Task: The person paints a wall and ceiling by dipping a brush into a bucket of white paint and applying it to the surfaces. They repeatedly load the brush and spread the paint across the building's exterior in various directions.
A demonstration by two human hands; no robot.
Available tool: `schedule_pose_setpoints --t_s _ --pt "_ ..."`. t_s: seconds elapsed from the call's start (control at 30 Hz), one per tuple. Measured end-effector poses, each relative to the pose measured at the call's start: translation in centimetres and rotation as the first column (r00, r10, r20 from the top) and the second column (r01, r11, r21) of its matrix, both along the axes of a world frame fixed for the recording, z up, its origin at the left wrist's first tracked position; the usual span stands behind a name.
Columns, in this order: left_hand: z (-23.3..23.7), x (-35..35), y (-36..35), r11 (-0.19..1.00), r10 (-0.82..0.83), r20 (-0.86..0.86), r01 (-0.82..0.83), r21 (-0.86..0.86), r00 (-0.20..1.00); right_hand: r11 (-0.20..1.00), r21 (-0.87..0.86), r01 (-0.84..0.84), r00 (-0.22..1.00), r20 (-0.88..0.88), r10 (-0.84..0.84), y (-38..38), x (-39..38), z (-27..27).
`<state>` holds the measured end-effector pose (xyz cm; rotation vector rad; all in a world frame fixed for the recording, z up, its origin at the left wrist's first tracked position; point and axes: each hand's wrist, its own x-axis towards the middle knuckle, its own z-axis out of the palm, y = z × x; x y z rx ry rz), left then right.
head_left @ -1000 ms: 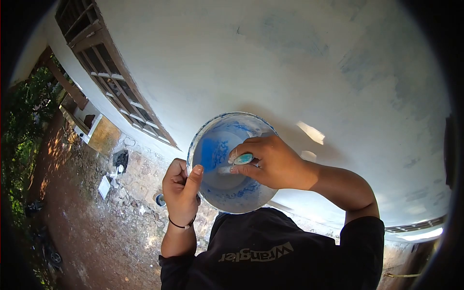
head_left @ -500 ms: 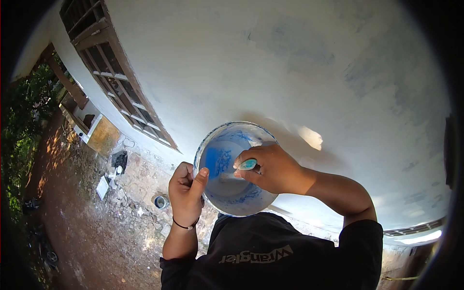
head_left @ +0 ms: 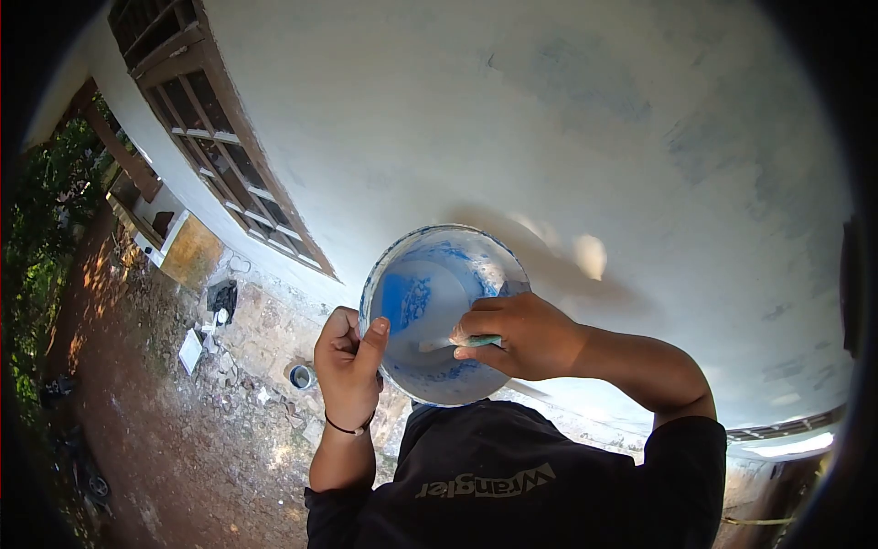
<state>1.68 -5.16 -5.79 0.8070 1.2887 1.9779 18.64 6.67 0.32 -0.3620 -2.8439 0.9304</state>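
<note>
here — left hand (head_left: 350, 359): one bucket (head_left: 394, 297); right hand (head_left: 532, 339): one tool (head_left: 485, 341)

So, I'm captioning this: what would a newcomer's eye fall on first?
Probably the blue-stained bucket in the middle, its rim gripped by the left hand. The right hand holds a teal-handled tool at the opening. Beyond, a patchy pale wall spreads across the top, with a brown-framed window at upper left.
</note>
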Motion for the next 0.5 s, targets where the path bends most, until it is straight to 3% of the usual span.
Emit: schedule_pose_setpoints --t_s 0.27,0.5 --pt "-0.3 -0.2 -0.4 1.000 0.024 -0.055 -0.024 -0.006 0.998 0.996 -0.056 0.063 0.995 -0.070 -0.066 0.8 -0.7 1.4" --pt "-0.2 -0.1 -0.6 1.000 0.000 -0.049 -0.001 -0.027 0.999 0.990 -0.139 -0.029 1.000 -0.016 0.027 1.0 -1.8 -0.9"
